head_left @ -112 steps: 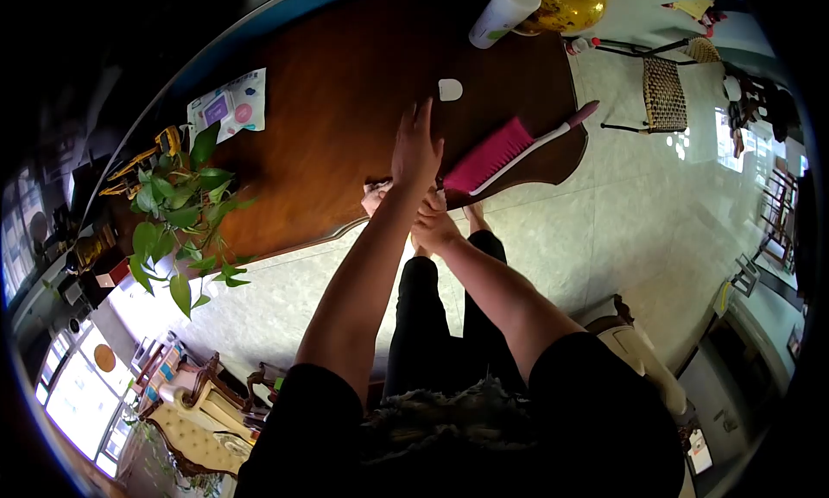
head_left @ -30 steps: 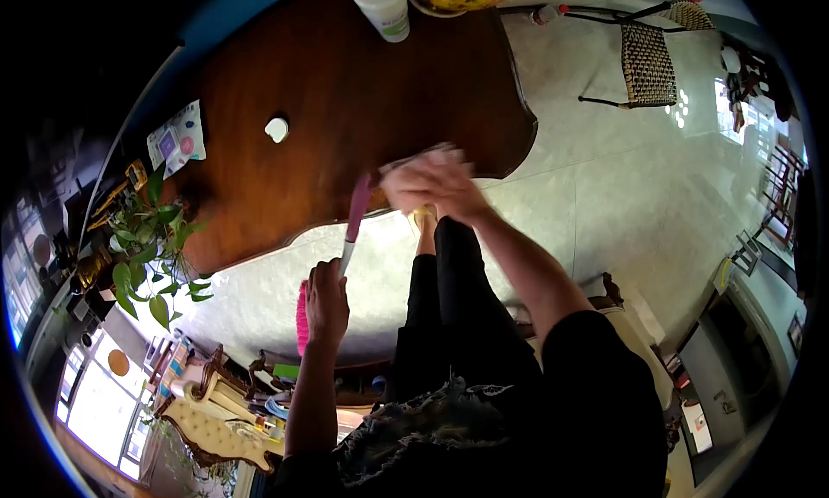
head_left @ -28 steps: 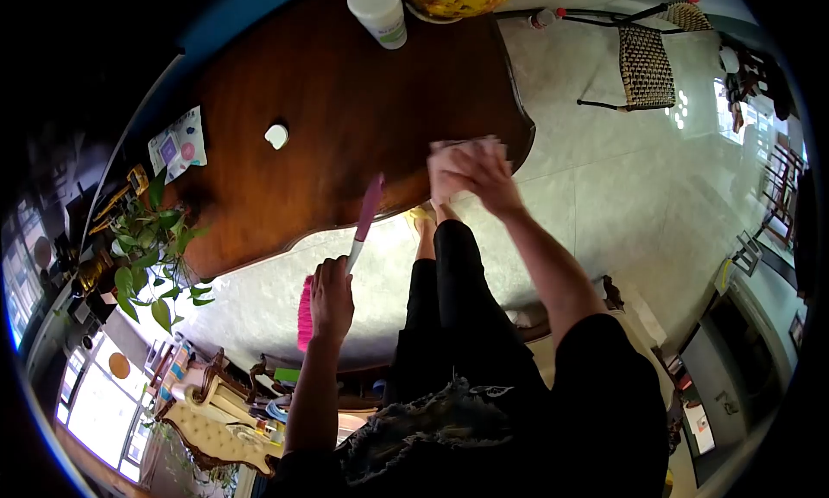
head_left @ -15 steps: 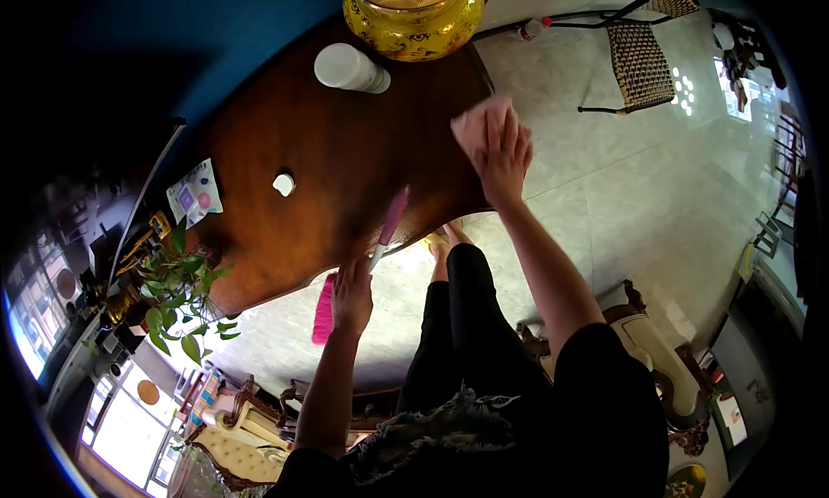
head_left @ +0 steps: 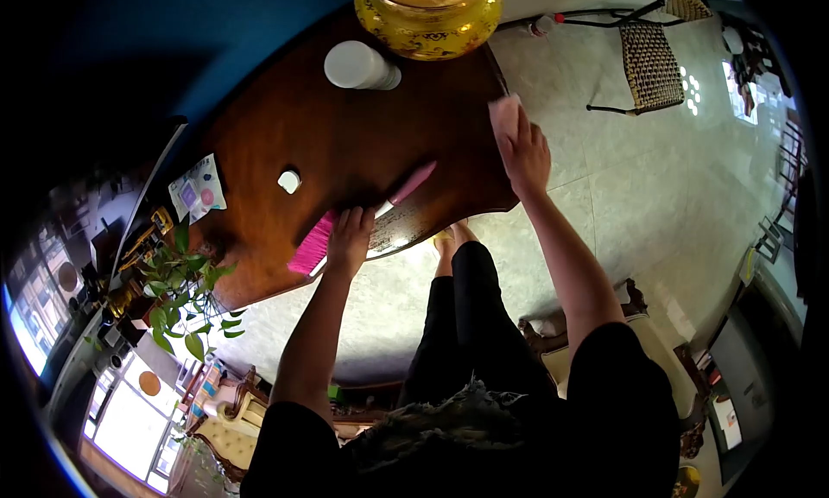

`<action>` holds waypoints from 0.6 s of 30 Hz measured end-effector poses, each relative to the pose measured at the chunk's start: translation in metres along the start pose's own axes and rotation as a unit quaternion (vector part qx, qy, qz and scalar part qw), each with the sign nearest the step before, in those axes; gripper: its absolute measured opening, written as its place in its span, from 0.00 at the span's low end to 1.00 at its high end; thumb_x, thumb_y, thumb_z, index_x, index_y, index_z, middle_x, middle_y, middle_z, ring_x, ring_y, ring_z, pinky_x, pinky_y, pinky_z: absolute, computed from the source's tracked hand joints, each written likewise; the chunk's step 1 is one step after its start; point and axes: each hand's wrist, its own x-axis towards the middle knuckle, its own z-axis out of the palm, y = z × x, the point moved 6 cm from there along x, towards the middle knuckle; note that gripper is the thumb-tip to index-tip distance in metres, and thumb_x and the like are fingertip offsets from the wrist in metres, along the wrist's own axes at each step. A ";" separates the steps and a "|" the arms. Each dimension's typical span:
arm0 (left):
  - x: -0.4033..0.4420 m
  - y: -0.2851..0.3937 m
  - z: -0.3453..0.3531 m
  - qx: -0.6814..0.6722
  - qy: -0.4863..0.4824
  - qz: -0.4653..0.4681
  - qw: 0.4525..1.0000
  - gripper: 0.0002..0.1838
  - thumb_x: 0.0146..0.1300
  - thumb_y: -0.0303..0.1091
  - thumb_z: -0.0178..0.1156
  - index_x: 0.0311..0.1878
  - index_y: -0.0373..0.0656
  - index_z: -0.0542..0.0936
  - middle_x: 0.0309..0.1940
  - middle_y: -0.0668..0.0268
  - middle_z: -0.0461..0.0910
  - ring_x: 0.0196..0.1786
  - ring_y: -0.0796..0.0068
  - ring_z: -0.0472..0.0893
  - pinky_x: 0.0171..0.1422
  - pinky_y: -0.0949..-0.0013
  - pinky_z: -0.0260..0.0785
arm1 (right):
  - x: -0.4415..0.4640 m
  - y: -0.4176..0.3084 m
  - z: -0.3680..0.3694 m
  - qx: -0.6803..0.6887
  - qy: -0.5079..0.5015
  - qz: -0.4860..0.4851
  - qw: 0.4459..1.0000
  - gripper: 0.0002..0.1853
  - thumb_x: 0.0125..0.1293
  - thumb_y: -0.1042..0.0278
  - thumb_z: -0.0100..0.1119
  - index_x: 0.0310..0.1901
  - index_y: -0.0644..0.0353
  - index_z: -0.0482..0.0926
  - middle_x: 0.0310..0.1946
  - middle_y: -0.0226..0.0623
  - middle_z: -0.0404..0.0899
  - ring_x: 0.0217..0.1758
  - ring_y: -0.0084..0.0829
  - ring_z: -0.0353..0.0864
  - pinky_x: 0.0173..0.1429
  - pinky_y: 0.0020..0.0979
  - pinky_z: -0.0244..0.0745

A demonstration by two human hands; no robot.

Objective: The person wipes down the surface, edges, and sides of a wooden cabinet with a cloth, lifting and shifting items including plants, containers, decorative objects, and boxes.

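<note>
A brush with pink bristles [head_left: 313, 244] and a pink handle [head_left: 413, 183] is at the front edge of the dark wooden table [head_left: 250, 239]. My left hand [head_left: 350, 236] is closed over its middle, with the bristles to the left and the handle to the right. At the table's right edge, my right hand [head_left: 527, 159] grips a folded pink cloth [head_left: 506, 118]. The cloth is by the edge; whether it touches the wood I cannot tell.
A white bottle [head_left: 361, 66] lies or leans near a yellow patterned pot [head_left: 427, 23] at the back. A small white cap [head_left: 289, 182], a printed packet [head_left: 198, 190] and a leafy plant [head_left: 183, 295] are leftward. A woven chair [head_left: 650, 64] stands on the floor at right.
My left hand has moved up with the brush, which has turned flatter along the table's edge. My right hand has shifted right with the cloth.
</note>
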 end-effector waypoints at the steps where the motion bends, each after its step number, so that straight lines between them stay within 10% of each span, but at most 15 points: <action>1: -0.002 -0.002 0.004 -0.011 -0.003 0.022 1.000 0.17 0.64 0.28 0.59 0.57 0.45 0.78 0.43 0.61 0.74 0.51 0.58 0.78 0.52 0.56 0.77 | -0.020 0.012 0.002 -0.006 0.027 -0.019 0.999 0.37 0.78 0.45 0.50 0.82 0.49 0.57 0.72 0.54 0.69 0.73 0.57 0.70 0.74 0.51 0.67; 12: -0.010 -0.001 -0.016 -0.056 0.019 0.052 0.997 0.24 0.60 0.30 0.66 0.62 0.42 0.78 0.52 0.55 0.77 0.58 0.51 0.77 0.65 0.50 0.73 | -0.032 -0.020 0.009 -0.076 0.091 -0.172 0.978 0.39 0.74 0.44 0.54 0.83 0.42 0.58 0.83 0.54 0.50 0.87 0.59 0.45 0.86 0.61 0.39; 18: 0.118 -0.016 -0.084 -0.343 0.261 -0.159 0.888 0.48 0.57 0.36 0.76 0.78 0.39 0.63 0.70 0.46 0.71 0.71 0.43 0.71 0.77 0.48 0.66 | -0.017 -0.088 0.020 -0.091 0.019 -0.302 0.949 0.38 0.69 0.43 0.59 0.80 0.30 0.64 0.86 0.39 0.49 0.88 0.56 0.45 0.85 0.68 0.38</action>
